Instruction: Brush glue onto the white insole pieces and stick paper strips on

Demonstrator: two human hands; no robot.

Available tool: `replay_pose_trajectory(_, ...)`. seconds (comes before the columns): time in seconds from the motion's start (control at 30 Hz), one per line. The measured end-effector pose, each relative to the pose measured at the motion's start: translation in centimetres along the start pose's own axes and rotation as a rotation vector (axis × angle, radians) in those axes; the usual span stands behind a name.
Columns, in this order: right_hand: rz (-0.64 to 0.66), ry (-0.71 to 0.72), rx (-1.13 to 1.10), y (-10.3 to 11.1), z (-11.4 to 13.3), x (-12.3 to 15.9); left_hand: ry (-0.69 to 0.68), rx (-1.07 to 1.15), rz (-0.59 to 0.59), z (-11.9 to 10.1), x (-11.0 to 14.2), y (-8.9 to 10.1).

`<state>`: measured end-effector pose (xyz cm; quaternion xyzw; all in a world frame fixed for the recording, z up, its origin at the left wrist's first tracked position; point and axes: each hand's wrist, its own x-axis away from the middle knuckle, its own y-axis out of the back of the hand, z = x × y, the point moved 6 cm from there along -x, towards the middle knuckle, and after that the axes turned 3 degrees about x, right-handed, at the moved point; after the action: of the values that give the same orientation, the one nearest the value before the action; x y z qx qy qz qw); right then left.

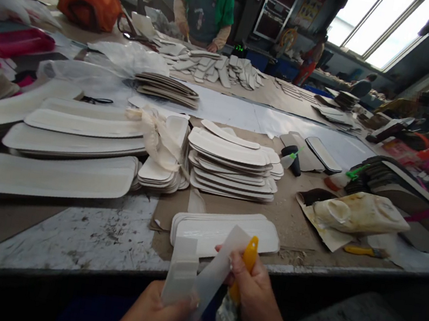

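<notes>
My left hand (162,311) is closed around a stack of white strips (184,265), held upright near the table's front edge. In my right hand (253,293) is a brush with a yellow handle (250,254); its bristle end points down and looks crusted with pale matter. The same hand's thumb and fingers also pinch a single translucent white strip (222,260), whose lower end reaches toward my left hand. Just beyond the hands, a small pile of long white rounded panels (223,230) lies on brown board.
Stacks of similar white panels (235,158) stand behind, with more to the left (47,174). On the right are a stained plastic jug (362,213), a second yellow brush (364,251) and a glue bottle (337,180). Across the table works a person in green (205,5).
</notes>
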<state>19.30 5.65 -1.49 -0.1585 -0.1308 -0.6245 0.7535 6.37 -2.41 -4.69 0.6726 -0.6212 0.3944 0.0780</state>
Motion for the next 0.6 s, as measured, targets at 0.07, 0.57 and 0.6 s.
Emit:
replay_pose_trajectory(0.07,-0.048,-0.013,-0.029,2.1,0.9,-0.2,-0.010,-0.034,-0.027,0.0,0.2,0.9)
replay_pose_trajectory(0.57,0.614,0.180,1.330,-4.0,6.0,-4.1,-0.155,-0.521,-0.364,-7.6,-2.8,4.5)
replay_pose_trajectory(0.6,0.655,0.178,1.375,-4.6,6.0,-4.4,-0.155,-0.528,-0.362,-7.7,-2.8,4.4)
